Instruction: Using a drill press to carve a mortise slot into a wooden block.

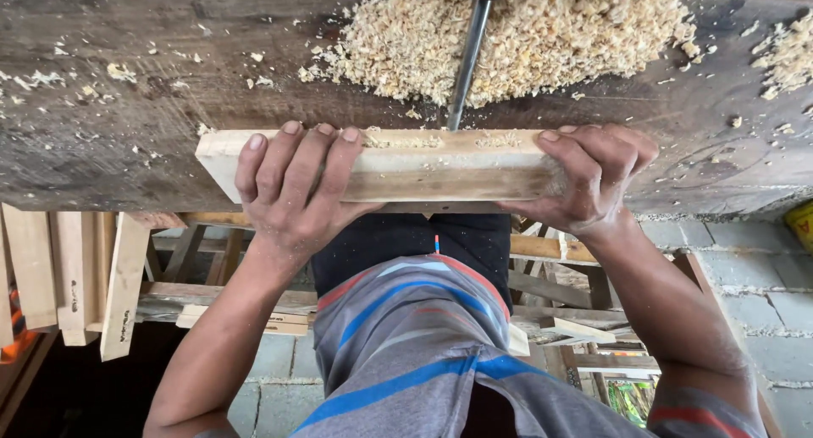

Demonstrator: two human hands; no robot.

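A pale wooden board point(423, 171) lies on edge at the near side of a dark, worn workbench point(110, 142). My left hand point(292, 188) wraps over its left part, fingers on the top edge. At the board's right end my right hand point(593, 176) grips it. A long metal drill bit point(467, 61) comes down from the top of the view and its tip meets the top edge of the board between my hands. A little sawdust sits on that edge.
A heap of wood shavings point(525, 36) lies on the bench behind the bit, with more at the right edge point(788, 57). Below the bench are cut wooden pieces point(80, 277), stacked slats point(559, 311) and a grey block floor point(762, 294).
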